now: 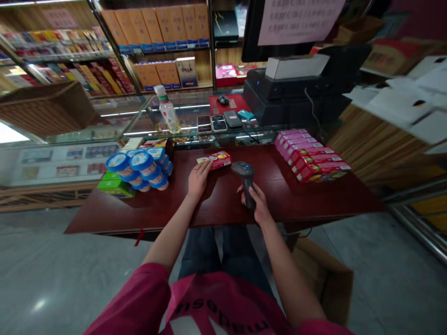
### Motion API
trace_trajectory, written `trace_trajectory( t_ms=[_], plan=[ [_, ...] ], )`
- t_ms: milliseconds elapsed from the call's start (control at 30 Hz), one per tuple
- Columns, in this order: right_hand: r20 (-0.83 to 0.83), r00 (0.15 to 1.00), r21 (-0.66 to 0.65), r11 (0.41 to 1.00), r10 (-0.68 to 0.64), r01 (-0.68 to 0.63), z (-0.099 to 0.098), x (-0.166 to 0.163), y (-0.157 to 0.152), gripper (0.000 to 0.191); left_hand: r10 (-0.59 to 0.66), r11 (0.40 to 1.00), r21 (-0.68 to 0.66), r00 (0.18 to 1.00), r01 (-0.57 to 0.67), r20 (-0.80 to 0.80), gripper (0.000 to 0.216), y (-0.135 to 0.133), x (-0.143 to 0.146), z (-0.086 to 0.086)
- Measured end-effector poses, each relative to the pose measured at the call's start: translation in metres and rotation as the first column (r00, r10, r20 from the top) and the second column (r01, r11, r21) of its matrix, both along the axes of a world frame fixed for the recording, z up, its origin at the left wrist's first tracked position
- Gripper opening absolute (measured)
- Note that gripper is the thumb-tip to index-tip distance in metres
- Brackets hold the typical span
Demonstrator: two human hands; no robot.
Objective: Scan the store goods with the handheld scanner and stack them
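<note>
A small red carton (220, 160) with yellow and green printing lies on the dark wooden desk. Over its left end rest the fingers of my left hand (198, 179), gripping it against the desk; the thumb is mostly hidden. My right hand (257, 201) is closed round the handle of a black barcode scanner (243, 173). The scanner is upright, its head just right of the carton and showing a small blue light. Several pink and red cartons (307, 156) are lined up at the desk's right.
Stacked blue-lidded tubs (141, 163) and a green pack (117, 184) occupy the desk's left end. Behind it are a glass counter with a clear bottle (168, 111), phones (219, 123) and a monitor (254, 28). An open cardboard box (323, 274) stands on the floor at right.
</note>
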State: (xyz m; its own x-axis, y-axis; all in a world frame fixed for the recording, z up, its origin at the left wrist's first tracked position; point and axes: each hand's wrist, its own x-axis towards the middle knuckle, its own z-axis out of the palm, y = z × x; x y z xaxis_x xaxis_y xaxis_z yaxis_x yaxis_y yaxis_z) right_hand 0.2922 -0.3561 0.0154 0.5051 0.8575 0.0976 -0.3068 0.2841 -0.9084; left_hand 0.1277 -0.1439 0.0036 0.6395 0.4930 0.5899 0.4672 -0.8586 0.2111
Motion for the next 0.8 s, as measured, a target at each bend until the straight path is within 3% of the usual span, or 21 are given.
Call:
trace_trajectory(
  t_ms=[500,667,800],
  plan=[
    [0.048,0.999,-0.079,0.997,-0.008,0.012,0.004,-0.003,-0.004,0.034,-0.057,0.997,-0.056,0.997,0.06,0.046,0.053,-0.004,0.0,0.004],
    [0.014,1.0,-0.103,0.995,0.012,-0.01,0.001,0.002,-0.004,0.035,-0.055,0.996,-0.066,0.996,0.06,0.063,0.052,0.007,-0.016,0.022],
    [0.005,0.996,-0.142,0.986,0.086,-0.084,0.006,0.007,0.007,0.036,-0.165,0.98,-0.125,0.984,0.155,-0.074,0.051,0.04,-0.041,0.048]
  ],
)
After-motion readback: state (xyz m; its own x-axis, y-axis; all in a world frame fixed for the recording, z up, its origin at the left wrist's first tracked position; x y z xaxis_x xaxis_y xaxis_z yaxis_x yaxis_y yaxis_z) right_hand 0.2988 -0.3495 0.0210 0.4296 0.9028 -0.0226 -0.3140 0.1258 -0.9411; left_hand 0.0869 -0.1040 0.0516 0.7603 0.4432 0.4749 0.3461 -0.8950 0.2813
